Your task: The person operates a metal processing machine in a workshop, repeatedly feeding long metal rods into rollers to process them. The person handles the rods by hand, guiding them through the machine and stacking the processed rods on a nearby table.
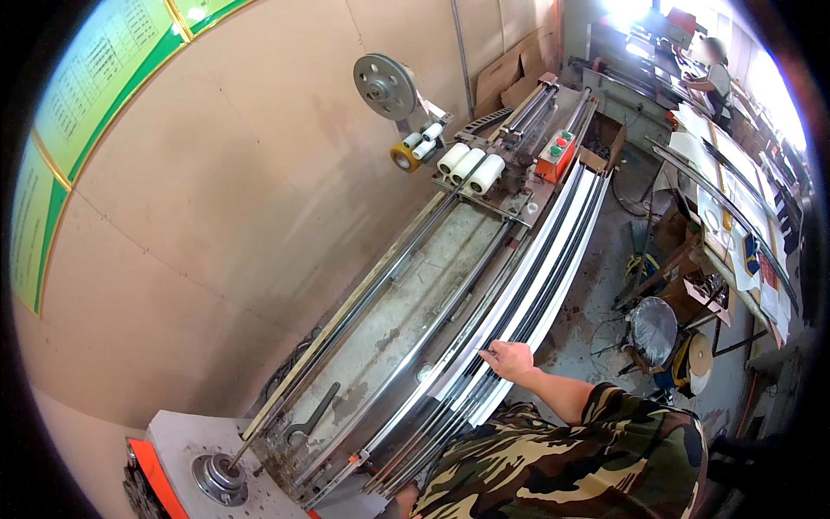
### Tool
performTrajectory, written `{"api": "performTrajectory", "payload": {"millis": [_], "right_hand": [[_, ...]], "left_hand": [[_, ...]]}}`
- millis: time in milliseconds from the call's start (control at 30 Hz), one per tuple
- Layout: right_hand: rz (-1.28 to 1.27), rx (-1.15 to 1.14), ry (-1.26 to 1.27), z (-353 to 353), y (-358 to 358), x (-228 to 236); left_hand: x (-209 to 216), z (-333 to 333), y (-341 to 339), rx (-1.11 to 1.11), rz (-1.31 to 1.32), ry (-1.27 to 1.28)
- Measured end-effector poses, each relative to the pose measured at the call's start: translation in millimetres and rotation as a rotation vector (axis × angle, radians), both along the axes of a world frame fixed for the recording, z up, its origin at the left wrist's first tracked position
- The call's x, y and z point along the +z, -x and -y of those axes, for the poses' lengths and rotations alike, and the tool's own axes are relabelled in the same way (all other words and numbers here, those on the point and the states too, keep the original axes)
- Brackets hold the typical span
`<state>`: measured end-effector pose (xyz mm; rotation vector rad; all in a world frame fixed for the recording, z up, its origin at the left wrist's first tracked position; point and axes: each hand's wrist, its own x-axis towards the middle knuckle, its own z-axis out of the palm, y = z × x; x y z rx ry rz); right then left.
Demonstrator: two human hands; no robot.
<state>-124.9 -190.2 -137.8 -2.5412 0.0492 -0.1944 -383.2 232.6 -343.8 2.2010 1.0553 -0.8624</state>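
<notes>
My right hand (pixel 510 360) is closed, fingers pinched, above a bundle of long thin black rods (pixel 540 272). A small thin tip shows at the fingers, but I cannot make out what it belongs to. The rods lie lengthwise on long white sheets (pixel 566 290) along the near side of a long machine bed (pixel 415 285). Of my left hand (pixel 406 499), only a patch of skin shows at the bottom edge, beside the rods' near ends; its fingers are hidden.
On the bed lies a dark wrench (pixel 315 413). Farther along stand white rollers (pixel 467 166), a grey wheel (pixel 386 86) and an orange control box (pixel 556 156). A round chuck (pixel 220 478) sits at the near end. A cluttered table (pixel 735 208) stands right; a person (pixel 718 80) is beyond.
</notes>
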Motion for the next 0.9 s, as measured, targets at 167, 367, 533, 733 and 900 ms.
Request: {"api": "performTrajectory", "payload": {"millis": [167,367,533,733,900], "right_hand": [[-0.076,0.015,0.034,-18.0,7.4,-1.1],[-0.086,0.032,0.041,-28.5,13.1,-2.2],[-0.055,0.021,0.059,-29.3,12.8,-1.4],[-0.021,0.031,0.062,-32.0,14.1,4.5],[-0.046,0.037,0.088,-30.3,14.0,6.8]], "left_hand": [[-4.0,-13.0,4.8,0.002,-0.005,-0.007],[-2.0,-23.0,6.8,-0.005,-0.005,-0.014],[1.0,-26.7,6.7,-0.004,-0.006,-0.016],[3.7,-27.7,3.5,-0.004,-0.006,-0.025],[5.6,-23.6,-1.0,-0.007,-0.008,-0.031]]}}
